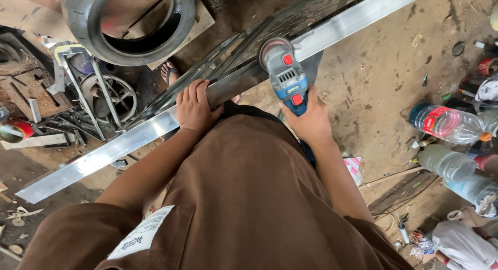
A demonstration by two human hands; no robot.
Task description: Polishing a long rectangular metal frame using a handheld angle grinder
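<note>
A long shiny metal frame bar (104, 153) runs diagonally from lower left to upper right, edging a dark patterned metal panel (290, 21). My left hand (194, 107) lies over the bar's middle, fingers curled on its top edge. My right hand (311, 122) grips the blue body of an angle grinder (285, 75). The grinder's disc end rests against the bar just right of my left hand. My brown shirt fills the lower frame and hides my legs.
A black tyre (129, 26) lies at the top left above a heap of metal parts and a fan-like wheel (106, 96). Several plastic bottles (448, 125) lie on the dirt floor at right. A foot in a sandal (170, 73) shows beyond the bar.
</note>
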